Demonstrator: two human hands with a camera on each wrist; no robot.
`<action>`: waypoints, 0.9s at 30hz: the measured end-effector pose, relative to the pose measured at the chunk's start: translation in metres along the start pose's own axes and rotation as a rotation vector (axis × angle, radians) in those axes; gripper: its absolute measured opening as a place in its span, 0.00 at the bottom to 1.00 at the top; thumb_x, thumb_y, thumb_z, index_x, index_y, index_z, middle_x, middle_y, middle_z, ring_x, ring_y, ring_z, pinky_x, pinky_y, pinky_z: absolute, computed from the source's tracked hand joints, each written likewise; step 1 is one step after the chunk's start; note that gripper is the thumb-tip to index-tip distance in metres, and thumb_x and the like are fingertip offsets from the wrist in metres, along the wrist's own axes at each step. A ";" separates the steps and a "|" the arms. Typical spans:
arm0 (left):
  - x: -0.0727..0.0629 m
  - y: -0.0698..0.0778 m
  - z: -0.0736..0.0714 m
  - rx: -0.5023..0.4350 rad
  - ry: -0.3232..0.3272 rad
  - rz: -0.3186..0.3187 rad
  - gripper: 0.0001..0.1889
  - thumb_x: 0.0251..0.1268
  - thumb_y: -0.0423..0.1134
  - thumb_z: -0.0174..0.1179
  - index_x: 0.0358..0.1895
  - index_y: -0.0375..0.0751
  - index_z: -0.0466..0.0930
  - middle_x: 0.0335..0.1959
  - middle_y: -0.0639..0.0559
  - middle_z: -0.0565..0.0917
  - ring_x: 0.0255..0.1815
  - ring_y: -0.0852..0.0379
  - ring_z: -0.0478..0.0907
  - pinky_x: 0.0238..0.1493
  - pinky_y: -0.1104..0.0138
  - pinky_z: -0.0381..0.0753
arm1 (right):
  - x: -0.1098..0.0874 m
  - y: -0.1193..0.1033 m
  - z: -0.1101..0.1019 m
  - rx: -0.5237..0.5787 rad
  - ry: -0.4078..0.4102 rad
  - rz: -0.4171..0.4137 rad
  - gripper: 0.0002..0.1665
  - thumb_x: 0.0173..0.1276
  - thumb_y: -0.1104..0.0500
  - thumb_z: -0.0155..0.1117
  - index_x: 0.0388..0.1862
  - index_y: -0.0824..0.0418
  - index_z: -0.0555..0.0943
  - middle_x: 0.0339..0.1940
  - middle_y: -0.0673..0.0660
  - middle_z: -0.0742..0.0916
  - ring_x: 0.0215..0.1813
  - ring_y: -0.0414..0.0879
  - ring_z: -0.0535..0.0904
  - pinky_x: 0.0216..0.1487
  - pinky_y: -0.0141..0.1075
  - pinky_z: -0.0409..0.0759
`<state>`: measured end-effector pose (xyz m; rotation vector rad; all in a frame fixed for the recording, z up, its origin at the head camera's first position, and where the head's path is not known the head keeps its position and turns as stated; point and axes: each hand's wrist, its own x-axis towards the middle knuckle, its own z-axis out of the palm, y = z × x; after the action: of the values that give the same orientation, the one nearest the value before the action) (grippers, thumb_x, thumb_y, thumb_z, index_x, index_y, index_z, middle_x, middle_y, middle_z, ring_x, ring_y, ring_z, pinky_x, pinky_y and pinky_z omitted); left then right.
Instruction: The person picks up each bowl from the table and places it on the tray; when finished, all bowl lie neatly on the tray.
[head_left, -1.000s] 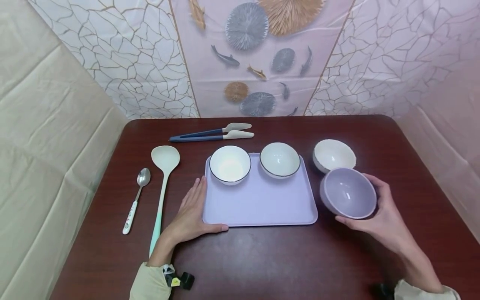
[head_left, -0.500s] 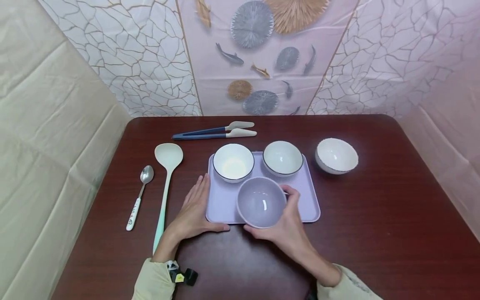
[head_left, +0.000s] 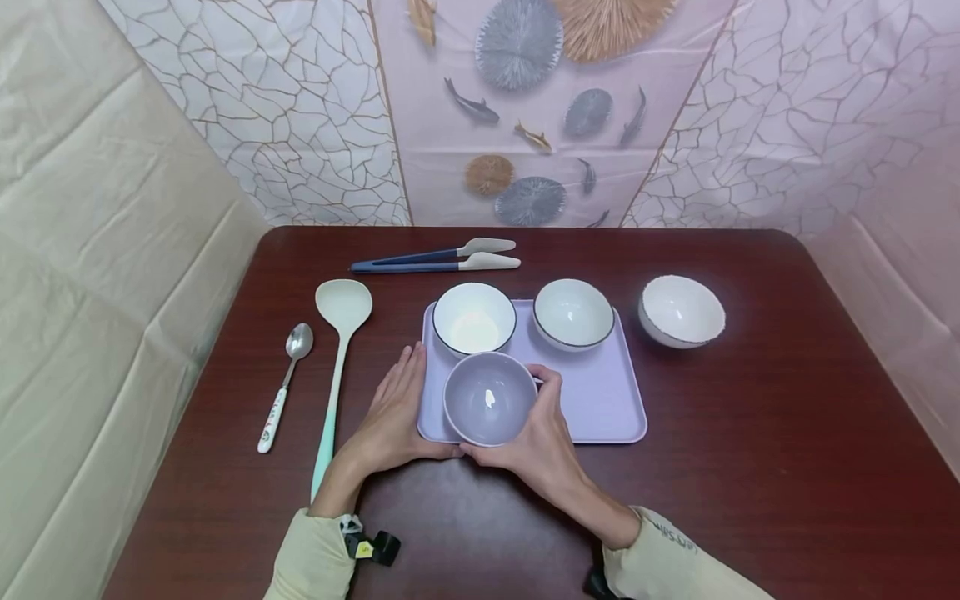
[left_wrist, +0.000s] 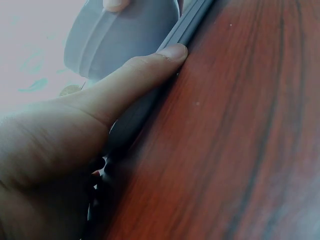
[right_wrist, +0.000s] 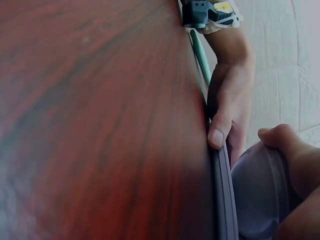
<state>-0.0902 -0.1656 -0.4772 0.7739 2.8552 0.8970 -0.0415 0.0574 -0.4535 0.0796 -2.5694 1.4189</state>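
Note:
In the head view, my right hand (head_left: 546, 446) grips a purple bowl (head_left: 483, 396) by its right side, thumb at the near rim and fingers around the back. The bowl is at the front left of a lilac tray (head_left: 603, 404). My left hand (head_left: 392, 421) rests on the tray's left front corner, its fingers straight along the left side and its thumb along the front edge. In the left wrist view that thumb touches the tray's edge, with the purple bowl (left_wrist: 127, 42) just beyond it. Two white bowls with dark rims, one left (head_left: 474, 321) and one right (head_left: 573, 315), stand along the tray's back.
A white bowl with a scalloped rim (head_left: 682, 312) stands on the dark wooden table (head_left: 750, 467) right of the tray. Blue and white tongs (head_left: 435, 260) lie behind the tray. A ladle with a green handle (head_left: 342, 317) and a metal spoon (head_left: 285, 387) lie to the left.
My right hand has carried the purple bowl leftward, from beside the scalloped white bowl to the tray's front left. My left hand has stayed at the tray's corner.

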 end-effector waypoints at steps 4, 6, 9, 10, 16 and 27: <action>0.001 0.000 0.000 0.000 0.003 0.005 0.75 0.34 0.65 0.77 0.77 0.30 0.36 0.79 0.38 0.41 0.79 0.44 0.35 0.74 0.51 0.42 | 0.001 0.000 0.001 -0.010 -0.017 0.009 0.74 0.20 0.42 0.90 0.66 0.57 0.56 0.57 0.54 0.73 0.55 0.48 0.75 0.53 0.43 0.75; 0.002 0.001 0.000 0.000 0.003 0.006 0.75 0.34 0.65 0.77 0.77 0.30 0.36 0.79 0.38 0.41 0.79 0.44 0.35 0.74 0.51 0.42 | 0.002 0.001 0.001 -0.014 -0.017 0.013 0.74 0.20 0.41 0.90 0.66 0.57 0.56 0.57 0.54 0.74 0.54 0.49 0.76 0.53 0.43 0.75; 0.003 0.001 0.000 0.000 0.001 0.006 0.75 0.34 0.65 0.77 0.77 0.31 0.36 0.79 0.38 0.41 0.79 0.44 0.35 0.74 0.51 0.42 | 0.002 0.002 0.001 -0.016 -0.012 0.006 0.74 0.20 0.42 0.90 0.66 0.57 0.56 0.57 0.55 0.74 0.54 0.49 0.76 0.53 0.44 0.75; 0.003 0.002 0.000 -0.001 0.000 0.006 0.75 0.34 0.65 0.77 0.77 0.31 0.36 0.79 0.38 0.41 0.79 0.44 0.35 0.74 0.51 0.42 | 0.002 0.003 0.000 -0.014 -0.013 0.004 0.74 0.20 0.42 0.90 0.66 0.57 0.56 0.57 0.55 0.74 0.54 0.49 0.76 0.53 0.43 0.75; 0.005 0.003 0.000 0.001 -0.009 0.003 0.75 0.34 0.66 0.77 0.77 0.30 0.36 0.79 0.38 0.40 0.79 0.44 0.35 0.74 0.50 0.42 | 0.003 0.004 -0.004 -0.013 -0.033 -0.050 0.79 0.21 0.38 0.89 0.70 0.59 0.53 0.63 0.56 0.69 0.61 0.49 0.71 0.59 0.43 0.72; 0.001 0.003 0.002 -0.023 -0.002 -0.014 0.76 0.32 0.68 0.77 0.78 0.32 0.35 0.79 0.38 0.41 0.79 0.43 0.35 0.73 0.47 0.41 | 0.024 0.007 -0.066 0.055 -0.024 -0.314 0.72 0.34 0.54 0.89 0.73 0.66 0.52 0.73 0.59 0.62 0.72 0.54 0.59 0.69 0.51 0.60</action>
<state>-0.0895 -0.1620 -0.4773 0.7506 2.8401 0.9246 -0.0562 0.1179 -0.4208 0.4875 -2.4024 1.3737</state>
